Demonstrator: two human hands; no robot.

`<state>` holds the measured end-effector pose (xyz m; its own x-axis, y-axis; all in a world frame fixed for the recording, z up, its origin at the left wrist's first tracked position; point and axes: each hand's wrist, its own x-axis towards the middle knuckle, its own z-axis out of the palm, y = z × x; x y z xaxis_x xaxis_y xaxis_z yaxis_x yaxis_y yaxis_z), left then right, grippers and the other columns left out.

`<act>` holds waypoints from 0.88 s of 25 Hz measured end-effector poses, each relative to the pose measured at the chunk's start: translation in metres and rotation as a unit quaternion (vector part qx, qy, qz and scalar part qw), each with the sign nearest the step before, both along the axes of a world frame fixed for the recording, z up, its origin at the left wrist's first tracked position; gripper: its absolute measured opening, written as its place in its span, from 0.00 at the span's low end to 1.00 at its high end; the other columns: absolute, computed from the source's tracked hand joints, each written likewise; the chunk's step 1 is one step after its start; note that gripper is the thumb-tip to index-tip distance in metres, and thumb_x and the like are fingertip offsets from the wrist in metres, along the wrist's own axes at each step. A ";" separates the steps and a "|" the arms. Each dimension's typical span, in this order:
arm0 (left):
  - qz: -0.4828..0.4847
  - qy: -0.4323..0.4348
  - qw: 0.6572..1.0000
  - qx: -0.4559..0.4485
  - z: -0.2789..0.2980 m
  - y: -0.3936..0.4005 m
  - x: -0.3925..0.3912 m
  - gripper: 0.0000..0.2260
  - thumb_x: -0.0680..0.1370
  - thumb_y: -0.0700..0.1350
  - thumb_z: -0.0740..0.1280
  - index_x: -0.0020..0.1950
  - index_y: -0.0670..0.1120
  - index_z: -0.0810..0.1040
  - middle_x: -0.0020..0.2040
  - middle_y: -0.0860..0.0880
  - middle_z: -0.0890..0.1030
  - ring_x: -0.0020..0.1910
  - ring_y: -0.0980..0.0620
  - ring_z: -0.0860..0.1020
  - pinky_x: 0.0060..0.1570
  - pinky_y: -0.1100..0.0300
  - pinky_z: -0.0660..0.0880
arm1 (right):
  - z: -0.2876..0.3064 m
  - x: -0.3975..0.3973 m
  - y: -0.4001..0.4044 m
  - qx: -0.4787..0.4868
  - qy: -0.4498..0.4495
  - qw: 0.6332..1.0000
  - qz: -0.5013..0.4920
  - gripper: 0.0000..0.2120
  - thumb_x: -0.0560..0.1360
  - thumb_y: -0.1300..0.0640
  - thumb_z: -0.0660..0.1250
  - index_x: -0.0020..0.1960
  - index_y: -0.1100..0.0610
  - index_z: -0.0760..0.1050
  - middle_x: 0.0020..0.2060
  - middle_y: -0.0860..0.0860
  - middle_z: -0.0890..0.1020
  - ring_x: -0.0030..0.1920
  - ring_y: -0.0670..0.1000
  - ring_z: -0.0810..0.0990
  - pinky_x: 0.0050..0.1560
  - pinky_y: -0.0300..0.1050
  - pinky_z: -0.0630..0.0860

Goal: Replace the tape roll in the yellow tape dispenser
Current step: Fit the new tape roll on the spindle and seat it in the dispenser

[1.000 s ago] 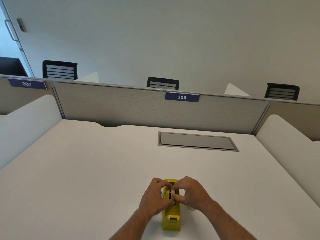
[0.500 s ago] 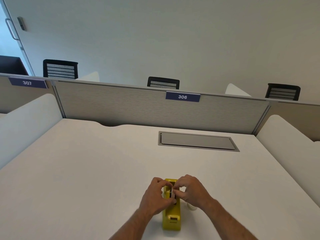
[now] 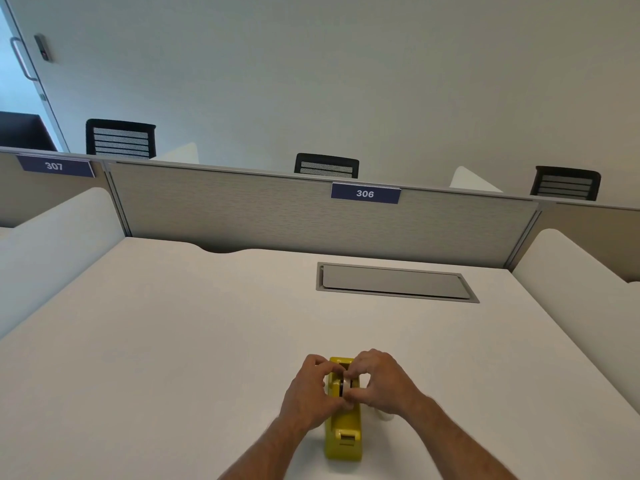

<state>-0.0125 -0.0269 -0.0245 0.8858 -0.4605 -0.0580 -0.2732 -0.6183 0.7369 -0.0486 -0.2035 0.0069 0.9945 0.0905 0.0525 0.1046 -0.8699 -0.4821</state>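
Left hand: fingers curled against the left side of the yellow tape dispenser. Dispenser: stood on the white desk near its front edge, long axis running toward and away from the wearer, cutter end nearest. Tape roll: mostly hidden by fingers. Right hand: pinched the roll. Pale object under the right wrist: indistinct. Partition labels read "307" and "306".

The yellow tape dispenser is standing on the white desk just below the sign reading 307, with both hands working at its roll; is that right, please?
Not quite: the sign above this desk reads 306; 307 marks the neighbouring bay on the left. The head view shows it. The yellow tape dispenser does stand on the white desk, with the left hand and right hand at its roll.
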 end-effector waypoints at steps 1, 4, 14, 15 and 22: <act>0.003 -0.002 1.000 0.003 0.000 -0.001 0.000 0.28 0.63 0.60 0.79 0.60 0.59 0.76 0.62 0.57 0.69 0.54 0.55 0.75 0.53 0.58 0.80 | 0.001 0.000 0.000 0.009 0.007 1.000 -0.003 0.15 0.65 0.43 0.73 0.49 0.47 0.84 0.46 0.43 0.83 0.48 0.44 0.76 0.50 0.42 0.76; 0.007 -0.003 1.000 0.007 0.002 -0.002 -0.001 0.27 0.63 0.60 0.78 0.60 0.60 0.76 0.63 0.57 0.70 0.54 0.55 0.74 0.54 0.59 0.79 | 0.002 -0.001 0.000 0.031 0.015 0.999 -0.006 0.09 0.69 0.48 0.73 0.49 0.47 0.85 0.45 0.44 0.83 0.47 0.45 0.77 0.48 0.43 0.77; -0.004 -0.020 1.000 0.009 0.003 0.001 -0.001 0.25 0.65 0.61 0.77 0.60 0.60 0.77 0.63 0.57 0.70 0.54 0.56 0.74 0.54 0.59 0.79 | 0.001 -0.005 0.002 0.023 -0.008 1.000 -0.005 0.11 0.68 0.45 0.70 0.47 0.48 0.84 0.42 0.43 0.83 0.44 0.45 0.77 0.44 0.41 0.78; -0.003 -0.019 1.000 0.007 0.003 0.000 -0.001 0.25 0.65 0.61 0.77 0.60 0.60 0.77 0.62 0.57 0.70 0.54 0.56 0.74 0.54 0.59 0.79 | 0.000 -0.005 0.002 0.024 -0.011 1.000 -0.007 0.11 0.69 0.45 0.70 0.47 0.48 0.84 0.42 0.43 0.84 0.44 0.45 0.77 0.44 0.42 0.78; 0.001 -0.014 1.000 0.011 0.002 -0.001 -0.002 0.26 0.63 0.61 0.77 0.59 0.60 0.77 0.62 0.57 0.69 0.54 0.56 0.74 0.54 0.59 0.80 | -0.003 -0.001 0.001 0.027 -0.022 0.999 -0.015 0.06 0.72 0.50 0.71 0.46 0.48 0.85 0.42 0.43 0.85 0.45 0.45 0.79 0.47 0.43 0.79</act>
<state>-0.0146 -0.0274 -0.0224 0.8882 -0.4573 -0.0437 -0.2920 -0.6355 0.7147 -0.0491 -0.2025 0.0042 0.9935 0.0557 0.0997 0.1000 -0.8464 -0.5231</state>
